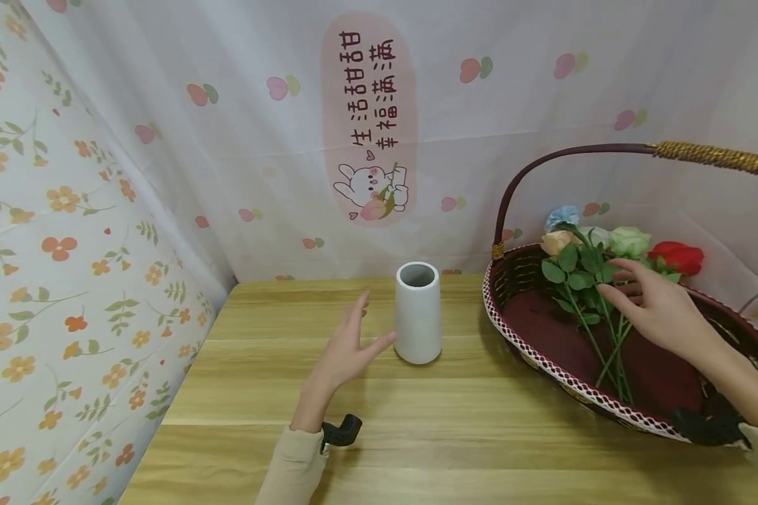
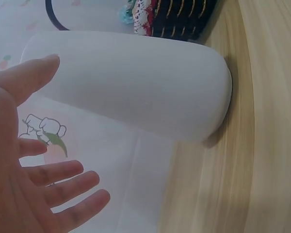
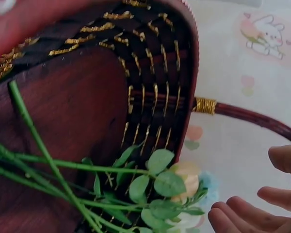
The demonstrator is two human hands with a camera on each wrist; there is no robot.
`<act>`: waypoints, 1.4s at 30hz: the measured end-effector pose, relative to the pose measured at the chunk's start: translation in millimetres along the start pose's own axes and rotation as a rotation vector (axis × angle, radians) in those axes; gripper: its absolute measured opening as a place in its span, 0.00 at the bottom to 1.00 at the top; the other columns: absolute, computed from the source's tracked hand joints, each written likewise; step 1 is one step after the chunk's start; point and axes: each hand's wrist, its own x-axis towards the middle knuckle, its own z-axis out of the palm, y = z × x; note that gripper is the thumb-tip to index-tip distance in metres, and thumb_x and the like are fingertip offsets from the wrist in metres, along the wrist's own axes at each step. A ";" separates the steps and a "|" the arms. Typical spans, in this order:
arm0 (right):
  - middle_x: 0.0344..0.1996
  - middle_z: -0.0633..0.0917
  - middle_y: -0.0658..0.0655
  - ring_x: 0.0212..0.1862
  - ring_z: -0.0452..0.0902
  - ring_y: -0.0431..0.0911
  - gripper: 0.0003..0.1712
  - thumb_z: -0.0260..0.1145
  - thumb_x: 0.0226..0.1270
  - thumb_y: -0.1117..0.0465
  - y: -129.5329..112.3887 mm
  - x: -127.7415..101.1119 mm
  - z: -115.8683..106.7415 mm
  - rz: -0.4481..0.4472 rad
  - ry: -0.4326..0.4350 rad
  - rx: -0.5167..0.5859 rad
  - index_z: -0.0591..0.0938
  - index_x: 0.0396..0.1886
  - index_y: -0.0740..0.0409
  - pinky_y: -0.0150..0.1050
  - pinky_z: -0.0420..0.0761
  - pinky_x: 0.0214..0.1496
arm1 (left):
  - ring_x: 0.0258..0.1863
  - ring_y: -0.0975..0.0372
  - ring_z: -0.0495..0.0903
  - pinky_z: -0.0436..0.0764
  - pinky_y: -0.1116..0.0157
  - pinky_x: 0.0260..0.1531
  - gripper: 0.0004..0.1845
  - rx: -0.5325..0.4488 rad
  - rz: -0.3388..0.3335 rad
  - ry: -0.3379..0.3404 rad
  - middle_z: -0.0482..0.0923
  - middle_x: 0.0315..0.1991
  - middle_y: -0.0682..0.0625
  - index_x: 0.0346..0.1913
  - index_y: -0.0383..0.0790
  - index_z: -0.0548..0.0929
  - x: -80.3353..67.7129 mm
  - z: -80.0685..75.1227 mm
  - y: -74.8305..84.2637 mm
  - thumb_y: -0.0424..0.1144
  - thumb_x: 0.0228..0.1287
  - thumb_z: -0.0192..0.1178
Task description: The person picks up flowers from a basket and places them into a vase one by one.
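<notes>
A white vase [image 1: 418,315] stands upright on the wooden table. My left hand [image 1: 344,347] is just left of it, fingers extended and thumb toward it; in the left wrist view the thumb [image 2: 39,75] overlaps the vase [image 2: 136,82], and I cannot tell whether they touch. Over the basket [image 1: 505,326] at the right hovers my right hand [image 1: 660,308], its fingers loosely spread and holding nothing. Beneath and beside it lie several artificial flowers: a red rose [image 1: 677,258], a pale green one [image 1: 629,240], a peach one and a blue bloom [image 1: 562,217]. Their green stems [image 3: 77,167] cross on the basket's floor.
An arched handle [image 1: 568,149] with gold wrapping rises over the basket. Behind the table [image 1: 259,393] hangs a white printed curtain [image 1: 227,154], and a flowered cloth [image 1: 69,280] hangs at the left. A black band with a mount [image 1: 342,429] sits on my left wrist.
</notes>
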 end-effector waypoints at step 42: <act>0.55 0.74 0.83 0.55 0.72 0.77 0.37 0.60 0.77 0.50 76.4 26.7 17.7 0.217 -0.067 0.109 0.65 0.67 0.79 0.40 0.78 0.34 | 0.70 0.51 0.65 0.69 0.48 0.67 0.50 -0.164 0.084 0.023 0.60 0.75 0.46 0.80 0.45 0.50 34.0 40.5 12.2 0.54 0.64 0.70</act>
